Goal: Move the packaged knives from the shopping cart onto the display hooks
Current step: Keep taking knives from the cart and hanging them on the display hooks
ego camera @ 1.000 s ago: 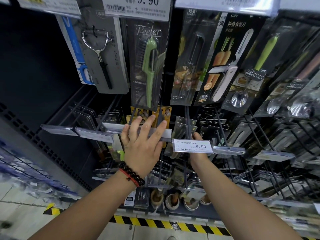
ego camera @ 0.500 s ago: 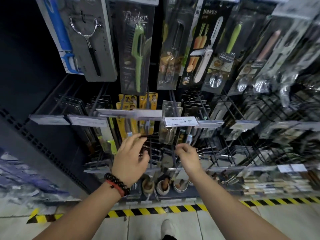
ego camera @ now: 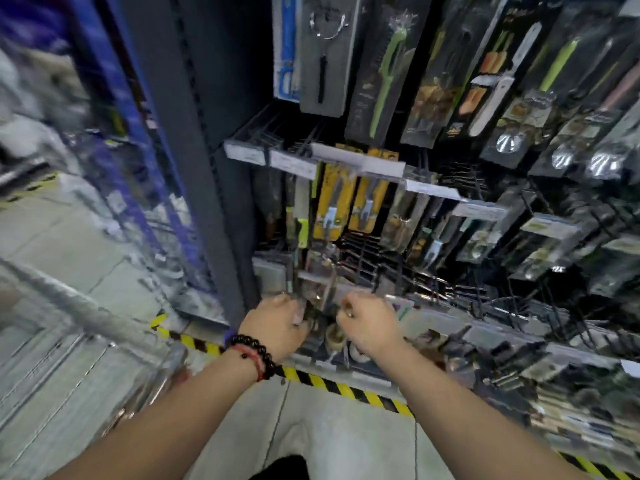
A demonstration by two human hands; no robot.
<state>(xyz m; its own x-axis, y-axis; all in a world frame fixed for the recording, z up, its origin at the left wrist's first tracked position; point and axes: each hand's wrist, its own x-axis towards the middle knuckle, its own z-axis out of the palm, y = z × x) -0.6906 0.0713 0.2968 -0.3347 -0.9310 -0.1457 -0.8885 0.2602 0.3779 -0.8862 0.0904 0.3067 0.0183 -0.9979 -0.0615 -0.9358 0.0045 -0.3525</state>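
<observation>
Blurred frame. Left hand [ego camera: 277, 323] and right hand [ego camera: 370, 323] low before the display hooks [ego camera: 363, 268], fingers curled, nothing visibly held; grip cannot be told for certain. Yellow-carded packaged knives [ego camera: 334, 202] hanging above. Shopping cart [ego camera: 86, 341] at lower left.

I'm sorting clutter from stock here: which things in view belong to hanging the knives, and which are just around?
Job:
shopping cart
yellow-carded knives
display hooks
left hand
right hand

Around:
green peeler
price tag strip
hazard tape

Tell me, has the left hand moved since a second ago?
Yes. The left hand was up at the price rail above the yellow knife packs; now it is well below those packs, pulled down and back toward the person.
</observation>
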